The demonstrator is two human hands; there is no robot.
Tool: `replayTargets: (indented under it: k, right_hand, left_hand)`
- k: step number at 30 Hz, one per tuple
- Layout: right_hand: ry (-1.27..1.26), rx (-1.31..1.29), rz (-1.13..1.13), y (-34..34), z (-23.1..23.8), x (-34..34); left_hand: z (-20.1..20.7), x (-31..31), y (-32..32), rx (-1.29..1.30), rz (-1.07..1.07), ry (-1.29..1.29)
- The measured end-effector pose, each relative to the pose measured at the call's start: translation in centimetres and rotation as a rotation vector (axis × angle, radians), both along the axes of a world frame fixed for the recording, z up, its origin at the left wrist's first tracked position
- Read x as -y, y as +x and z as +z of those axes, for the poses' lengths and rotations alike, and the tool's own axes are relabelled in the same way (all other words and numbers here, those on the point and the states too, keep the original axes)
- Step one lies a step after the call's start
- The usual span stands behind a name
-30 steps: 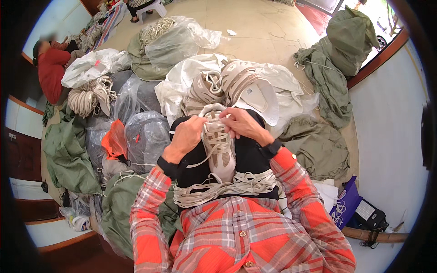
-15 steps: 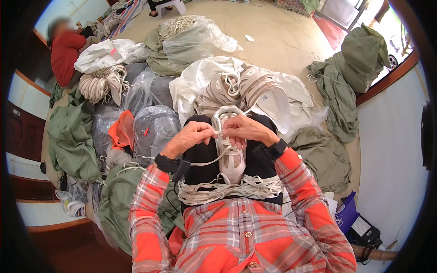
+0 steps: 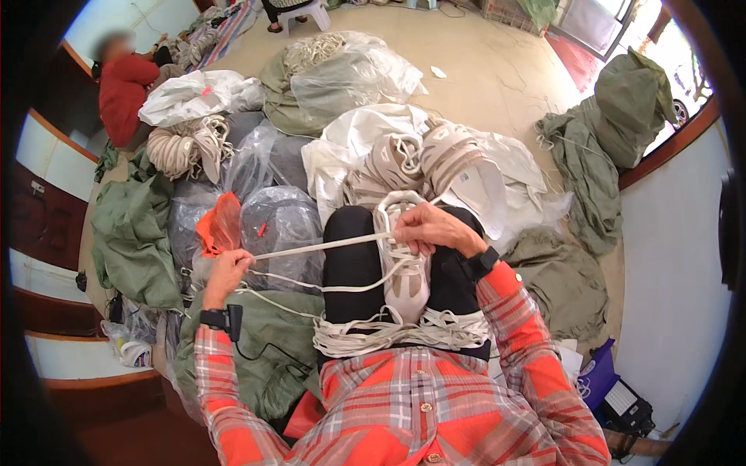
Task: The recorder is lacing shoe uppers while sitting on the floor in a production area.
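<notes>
Between my thighs rests a pale beige and white sneaker (image 3: 406, 287), its toe pointing toward me. A flat cream shoelace (image 3: 322, 245) runs taut from the shoe out to the left. My left hand (image 3: 228, 272) pinches that lace well to the left of my knee. Over the shoe's upper eyelets, my right hand (image 3: 439, 231) is closed with its fingertips on the lace; they partly cover the tongue. A slack lace strand loops from the shoe toward my left hand. Across my lap lies a bundle of loose cream laces (image 3: 365, 335).
Beyond my knees, bundled beige shoe parts (image 3: 386, 167) lie on white sacks. Clear plastic bags (image 3: 280, 225) and an orange bag (image 3: 220, 224) sit left, by green sacks (image 3: 132, 233). More green sacks (image 3: 563, 279) lie right. A person in red (image 3: 124, 89) sits far left.
My left hand has moved away from the shoe to the left, drawing the lace out straight. My right hand stays at the shoe, slightly farther right in view.
</notes>
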State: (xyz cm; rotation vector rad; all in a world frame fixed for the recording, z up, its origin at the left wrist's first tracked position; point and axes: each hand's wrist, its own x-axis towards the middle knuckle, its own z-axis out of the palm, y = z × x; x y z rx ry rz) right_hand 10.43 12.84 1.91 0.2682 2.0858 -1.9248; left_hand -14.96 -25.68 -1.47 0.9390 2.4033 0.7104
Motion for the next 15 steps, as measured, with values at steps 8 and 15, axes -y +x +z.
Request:
replayTargets:
  k: [8, 15]
  right_hand:
    - [0.662, -0.314, 0.175, -0.3, -0.6, 6.1]
    - [0.781, -0.665, 0.389, 0.9, -1.7, 16.1]
  left_hand:
    - [-1.5, -4.0, 0.9, -0.504, 0.334, -0.104]
    - [1.6, -16.3, 8.2, 0.728, 0.467, 0.796]
